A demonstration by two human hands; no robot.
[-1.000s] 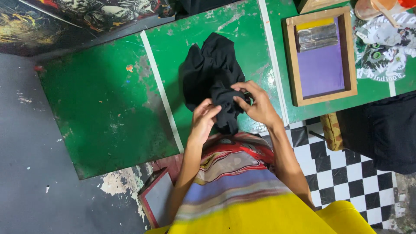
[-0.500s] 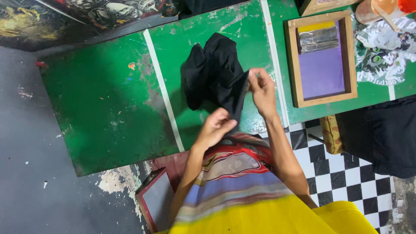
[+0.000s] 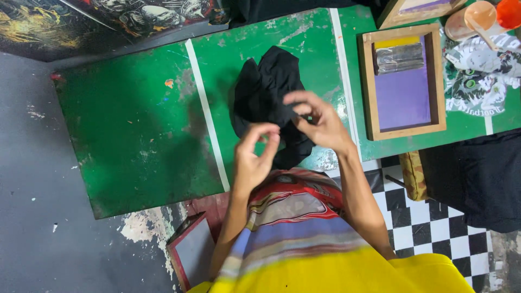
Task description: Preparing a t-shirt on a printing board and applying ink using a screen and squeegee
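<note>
Black cloth [image 3: 268, 100] is bunching while I'm sorting it: right hand [image 3: 320, 122] pinching its edge, left hand [image 3: 255, 157] loosely curled, empty, needing a grip.

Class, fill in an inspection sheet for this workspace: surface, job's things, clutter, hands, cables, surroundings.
Surface: green table, paint worn, white stripes.
Job's things: crumpled black garment on the table.
Clutter: wooden-framed printing screen with purple mesh; printed cloth; orange cups.
Hands: left hand and right hand raised over the garment's near edge; grip cannot be told.
Cables: nothing seen.
Surroundings: checkered floor, grey floor, small framed panel below the table.
</note>
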